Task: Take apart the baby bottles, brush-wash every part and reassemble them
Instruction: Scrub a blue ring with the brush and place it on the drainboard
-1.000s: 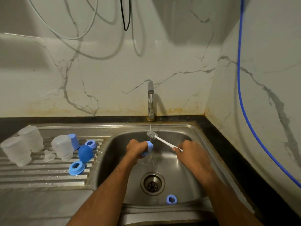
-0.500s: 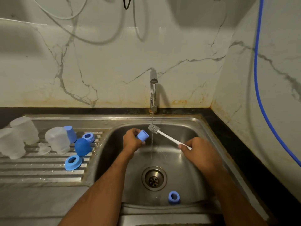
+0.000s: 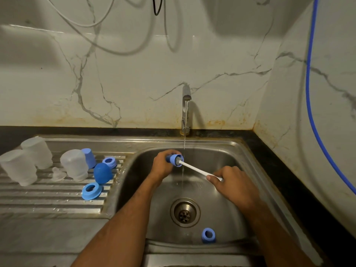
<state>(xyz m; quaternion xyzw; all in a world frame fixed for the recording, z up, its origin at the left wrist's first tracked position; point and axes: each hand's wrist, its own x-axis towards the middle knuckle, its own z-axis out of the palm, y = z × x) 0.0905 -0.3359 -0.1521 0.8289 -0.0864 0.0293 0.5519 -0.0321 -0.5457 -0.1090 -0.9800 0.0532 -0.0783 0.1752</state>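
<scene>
My left hand (image 3: 162,165) grips a small blue cap (image 3: 174,160) over the sink basin (image 3: 227,160), its open end turned right. My right hand (image 3: 231,183) pinches the white handle of a thin brush (image 3: 196,169), whose bristle head sits inside the cap. A thin stream of water falls from the tap (image 3: 186,108) just right of the cap. On the drainboard (image 3: 48,195) stand three frosted bottle bodies (image 3: 74,166), a clear teat (image 3: 57,173), a dark blue dome cap (image 3: 102,173), another blue cap (image 3: 89,158) and two blue rings (image 3: 90,190).
A blue ring (image 3: 208,235) lies on the basin floor near the front, right of the drain (image 3: 185,212). Marble walls close off the back and the right side. A blue hose (image 3: 316,116) hangs down the right wall, and cables hang above the tap.
The brush head has gone from beside the cap into its open end. My left hand has turned the cap's opening toward the brush, close to the stream.
</scene>
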